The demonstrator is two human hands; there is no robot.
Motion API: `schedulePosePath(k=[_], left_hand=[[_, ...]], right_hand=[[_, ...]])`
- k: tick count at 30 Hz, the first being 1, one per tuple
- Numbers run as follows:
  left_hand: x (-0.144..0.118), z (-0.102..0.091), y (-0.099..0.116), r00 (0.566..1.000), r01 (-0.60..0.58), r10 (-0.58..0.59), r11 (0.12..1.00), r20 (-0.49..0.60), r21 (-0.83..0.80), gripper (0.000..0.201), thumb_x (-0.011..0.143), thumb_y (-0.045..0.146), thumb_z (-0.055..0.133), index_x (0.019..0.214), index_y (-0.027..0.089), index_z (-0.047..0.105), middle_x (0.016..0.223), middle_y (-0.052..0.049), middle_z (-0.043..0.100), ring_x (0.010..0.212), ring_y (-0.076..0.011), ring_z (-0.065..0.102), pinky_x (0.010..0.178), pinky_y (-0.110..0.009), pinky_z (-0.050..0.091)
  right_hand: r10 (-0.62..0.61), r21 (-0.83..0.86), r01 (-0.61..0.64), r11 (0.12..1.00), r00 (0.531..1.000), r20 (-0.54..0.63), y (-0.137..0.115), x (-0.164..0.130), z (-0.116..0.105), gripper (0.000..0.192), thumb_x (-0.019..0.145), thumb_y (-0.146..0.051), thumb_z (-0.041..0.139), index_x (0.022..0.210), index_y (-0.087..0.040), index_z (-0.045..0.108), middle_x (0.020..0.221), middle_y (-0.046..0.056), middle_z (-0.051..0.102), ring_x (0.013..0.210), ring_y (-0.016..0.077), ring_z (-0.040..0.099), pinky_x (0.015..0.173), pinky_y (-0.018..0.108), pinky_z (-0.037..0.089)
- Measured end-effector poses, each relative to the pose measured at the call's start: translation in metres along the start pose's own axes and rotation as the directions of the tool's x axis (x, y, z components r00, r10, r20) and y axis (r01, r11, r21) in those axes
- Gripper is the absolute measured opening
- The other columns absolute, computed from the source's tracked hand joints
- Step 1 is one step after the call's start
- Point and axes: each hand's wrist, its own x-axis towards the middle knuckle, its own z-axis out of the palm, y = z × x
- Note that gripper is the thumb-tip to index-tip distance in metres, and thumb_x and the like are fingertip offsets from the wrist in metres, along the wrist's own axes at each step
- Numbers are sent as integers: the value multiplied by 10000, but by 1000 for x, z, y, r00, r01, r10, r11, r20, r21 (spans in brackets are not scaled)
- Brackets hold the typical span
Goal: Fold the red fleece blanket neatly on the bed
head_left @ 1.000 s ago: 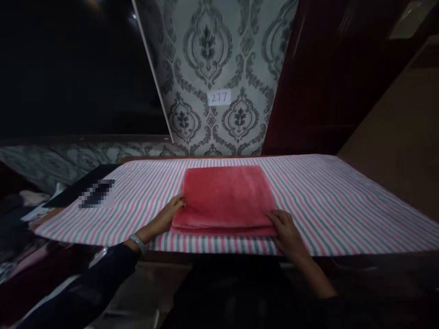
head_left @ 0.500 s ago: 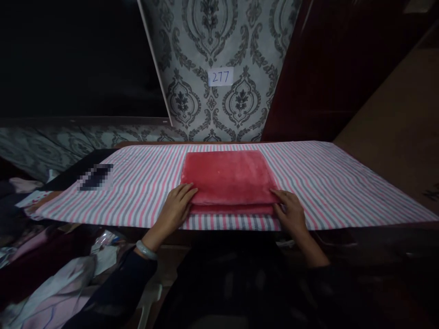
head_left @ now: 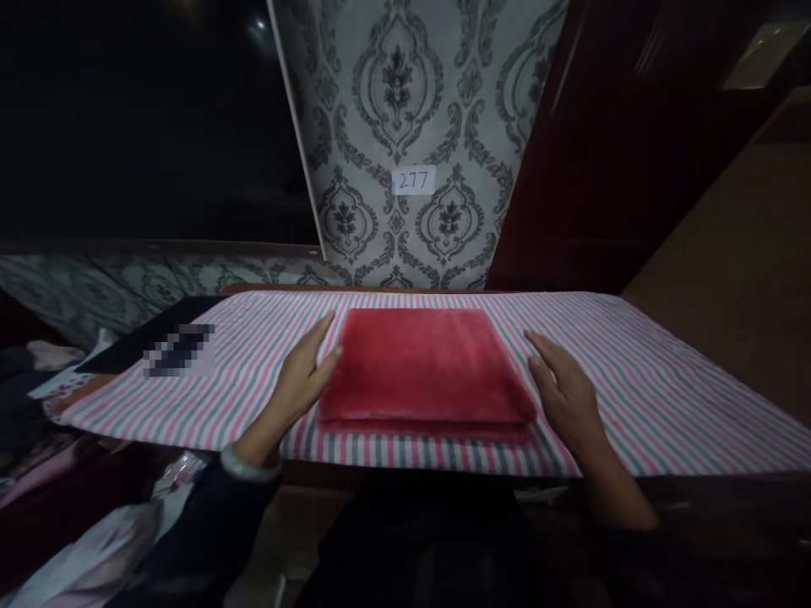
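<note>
Folded red fleece towel lies mid-desk, squared to the near edge, several layers visible along its 6 o'clock side. Both hands are flat and released, nothing gripped.

Left hand is at the towel's 9 o'clock, palm down on the striped cloth, thumb side touching the towel's left edge. Right hand is at 3 o'clock, fingers extended, just beside the right edge; can't tell if it actually touches. My read: the hands bracket the stack from both sides, as if keeping the edges aligned; fleece is soft and thick, so layers would creep if unsupported.

Pale bracelet on the left wrist, dark sleeve below it.

Surface: desk covered in pink, grey and white striped cloth, reaching the back wall. A dark flat object sits at the desk's 10 o'clock, part pixelated.

Room: dim. Grey damask wallpaper at 12 o'clock carrying a paper label "277". Dark red wooden panel at 2 o'clock. Loose fabrics piled at 7 o'clock, below desk level.
</note>
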Motion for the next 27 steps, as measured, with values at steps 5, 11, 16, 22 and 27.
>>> schedulePosePath(k=[5,11,16,22,27], left_hand=[[132,42,56,981,-194,194,979,-6,58,547,904,274,456,1424,120,389,1488,-142,401,1405,-274,314,1170,-441,212],[210,126,67,989,103,-134,927,61,361,461,920,244,424,1323,28,481,1338,-280,497,1290,-362,435,1044,-479,334],[186,182,11,965,168,-234,896,116,411,425,902,189,423,1275,16,526,1325,-297,507,1295,-363,431,1045,-504,323],[163,210,-35,955,153,-245,891,168,427,438,942,253,359,1305,72,523,1274,-189,593,1229,-278,505,1055,-423,343],[164,217,-39,967,139,-223,868,125,476,439,952,252,324,1299,111,553,1145,-137,673,1075,-249,606,949,-377,423]], right_hand=[[-34,-32,38,999,992,119,-52,141,61,496,944,-340,332,1323,-86,528,1358,163,536,1287,290,464,1081,462,347],[378,-335,-260,906,852,361,-56,206,136,437,942,-257,322,1185,-47,617,1191,232,626,1125,312,581,937,408,430],[417,-408,-255,877,825,381,-23,155,180,397,921,-183,356,1144,-7,633,1193,277,609,1171,343,543,972,456,376],[362,-451,-170,876,849,384,8,120,205,399,966,-255,336,1111,-76,661,1114,187,671,1105,280,567,1025,405,287],[350,-467,-144,872,851,392,16,122,210,404,972,-273,322,1040,-105,683,1028,161,700,1014,263,605,964,388,309]])
